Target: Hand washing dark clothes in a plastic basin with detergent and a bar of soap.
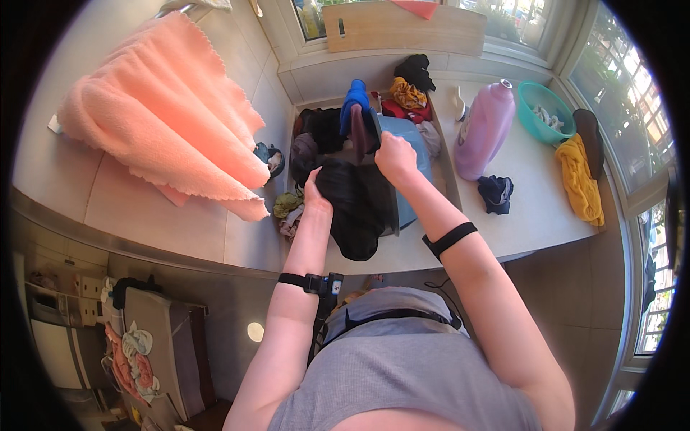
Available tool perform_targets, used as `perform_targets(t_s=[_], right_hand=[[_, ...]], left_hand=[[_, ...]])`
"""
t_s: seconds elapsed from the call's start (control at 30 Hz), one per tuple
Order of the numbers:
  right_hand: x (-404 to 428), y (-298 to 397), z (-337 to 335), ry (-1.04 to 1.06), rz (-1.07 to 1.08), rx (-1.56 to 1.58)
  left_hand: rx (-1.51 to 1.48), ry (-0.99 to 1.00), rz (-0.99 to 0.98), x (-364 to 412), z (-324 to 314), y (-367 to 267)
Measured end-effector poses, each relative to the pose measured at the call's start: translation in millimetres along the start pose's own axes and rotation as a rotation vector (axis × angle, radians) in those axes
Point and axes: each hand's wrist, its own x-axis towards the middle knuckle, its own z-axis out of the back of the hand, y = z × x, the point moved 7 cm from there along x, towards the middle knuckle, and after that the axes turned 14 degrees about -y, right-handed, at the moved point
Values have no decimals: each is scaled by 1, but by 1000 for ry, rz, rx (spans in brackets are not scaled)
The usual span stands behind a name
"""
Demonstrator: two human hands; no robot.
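My left hand (318, 193) is on a black garment (350, 204), its thumb and fingers against the cloth's left side; part of the grip is hidden. My right hand (396, 156) is closed around the rim of a blue plastic basin (411, 141), which stands tilted on its side with its mouth to the left. The black garment lies across the basin's mouth and hangs towards the counter's front edge. Behind it, a blue cloth (354, 105) and a mauve cloth (357, 129) drape by the rim. Dark clothes (323, 129) lie in the sink around the basin.
A peach towel (172, 113) hangs at the left. On the right stand a purple detergent bottle (485, 129), a brush (460, 105) and a teal basin (544, 110). A navy cloth (495, 194) and a yellow cloth (582, 180) lie nearby. A wooden washboard (404, 29) leans at the window.
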Motion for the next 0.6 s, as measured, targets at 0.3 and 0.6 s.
perform_targets(t_s=[0.3,0.6], right_hand=[[23,-29,4,-15,-91,47],[-19,-157,-61,66,-514,907]], left_hand=[[-18,38,1,12,-16,-15],[-18,49,-98,24,-57,-40]])
